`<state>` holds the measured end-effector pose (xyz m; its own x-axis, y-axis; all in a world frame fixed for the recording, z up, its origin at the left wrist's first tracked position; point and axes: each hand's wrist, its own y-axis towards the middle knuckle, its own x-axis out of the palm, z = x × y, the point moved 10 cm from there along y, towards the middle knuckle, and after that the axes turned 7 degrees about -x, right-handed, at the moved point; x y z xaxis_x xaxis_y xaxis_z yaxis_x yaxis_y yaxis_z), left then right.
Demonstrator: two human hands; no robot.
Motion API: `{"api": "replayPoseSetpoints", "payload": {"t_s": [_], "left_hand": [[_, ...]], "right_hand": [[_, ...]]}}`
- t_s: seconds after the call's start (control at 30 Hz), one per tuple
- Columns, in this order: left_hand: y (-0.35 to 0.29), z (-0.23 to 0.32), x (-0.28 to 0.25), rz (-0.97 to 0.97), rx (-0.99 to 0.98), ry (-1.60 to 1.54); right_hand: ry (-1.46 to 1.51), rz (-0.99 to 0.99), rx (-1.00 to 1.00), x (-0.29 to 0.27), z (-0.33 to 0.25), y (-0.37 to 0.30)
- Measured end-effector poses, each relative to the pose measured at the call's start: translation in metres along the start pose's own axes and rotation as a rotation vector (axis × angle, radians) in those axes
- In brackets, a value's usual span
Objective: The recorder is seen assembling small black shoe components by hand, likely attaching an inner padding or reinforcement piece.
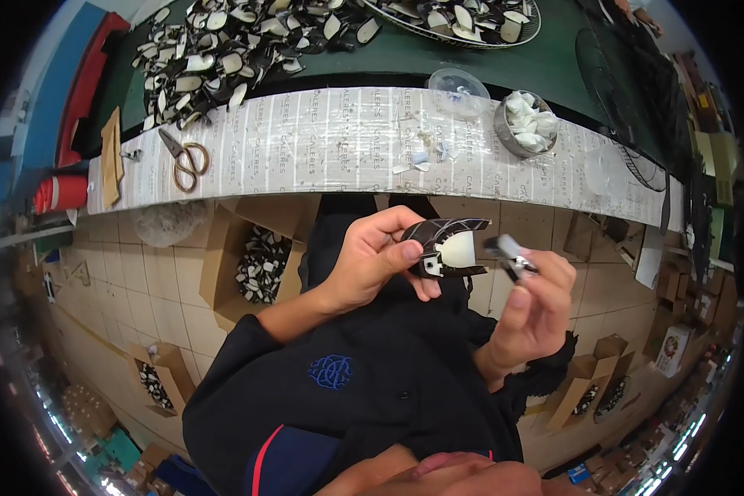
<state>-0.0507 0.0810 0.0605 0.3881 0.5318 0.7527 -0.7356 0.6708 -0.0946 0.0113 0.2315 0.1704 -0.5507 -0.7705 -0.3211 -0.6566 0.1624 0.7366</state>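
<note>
My left hand grips a curved black piece with a white panel, thumb pressed on its left end. My right hand holds a small metal clipper tool just to the right of the piece, its tip pointing toward the white panel. Both hands are raised over my lap, below the front edge of the paper-covered table. I wear a dark top.
On the table lie scissors, a metal bowl of white scraps, a clear lid and a heap of black-and-white pieces. A wire tray holds more. Open cardboard boxes of pieces stand on the tiled floor.
</note>
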Motion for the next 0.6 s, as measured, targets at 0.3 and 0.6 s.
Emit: {"api": "replayPoseSetpoints", "payload": {"t_s": [0.3, 0.6], "left_hand": [[-0.001, -0.007, 0.002, 0.005, -0.009, 0.066], [0.002, -0.008, 0.006, 0.103, -0.005, 0.164]], "right_hand": [[-0.256, -0.24, -0.113, 0.02, -0.02, -0.001], [-0.153, -0.293, -0.115, 0.017, -0.021, -0.003]]}}
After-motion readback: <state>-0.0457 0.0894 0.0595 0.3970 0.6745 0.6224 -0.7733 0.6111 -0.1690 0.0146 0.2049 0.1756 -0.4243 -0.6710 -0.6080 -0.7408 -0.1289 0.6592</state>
